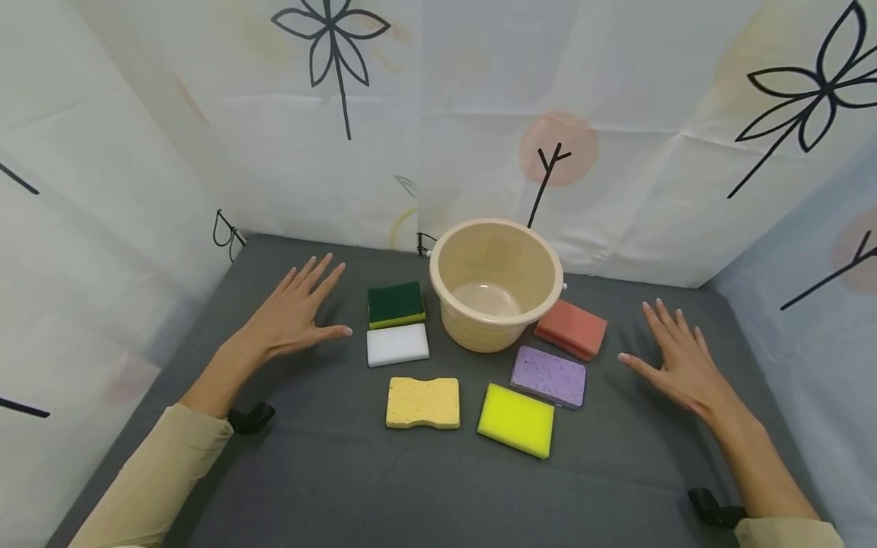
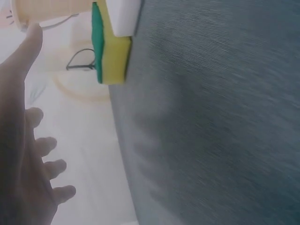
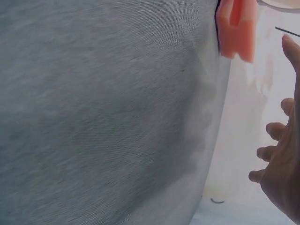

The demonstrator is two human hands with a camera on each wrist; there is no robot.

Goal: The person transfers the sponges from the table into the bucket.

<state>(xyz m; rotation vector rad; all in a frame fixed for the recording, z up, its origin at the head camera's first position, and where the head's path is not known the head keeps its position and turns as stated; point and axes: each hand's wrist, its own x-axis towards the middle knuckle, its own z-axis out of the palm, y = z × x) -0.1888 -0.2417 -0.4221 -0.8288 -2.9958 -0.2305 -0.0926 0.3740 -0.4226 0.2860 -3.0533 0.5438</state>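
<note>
My left hand [image 1: 291,312] hovers over the table with fingers spread, left of a green-and-yellow scrub sponge [image 1: 396,304] and a white sponge [image 1: 397,345]. On the other side my right hand [image 1: 685,369] is also spread and holds nothing. Nearest to it is a red sponge [image 1: 571,329], which leans close by the bucket. A cream bucket [image 1: 493,316] stands upright at the back, with nothing visible inside. In front of it lie a purple sponge [image 1: 548,376], a bright yellow sponge [image 1: 517,420] and a pale yellow sponge [image 1: 422,403] with notched sides.
A dark grey cloth covers the table [image 1: 329,479]. Patterned white curtains [image 1: 479,84] hang behind it and at both sides. Dark wrist-camera mounts [image 1: 252,418] sit at both wrists, below tan sleeves [image 1: 157,472].
</note>
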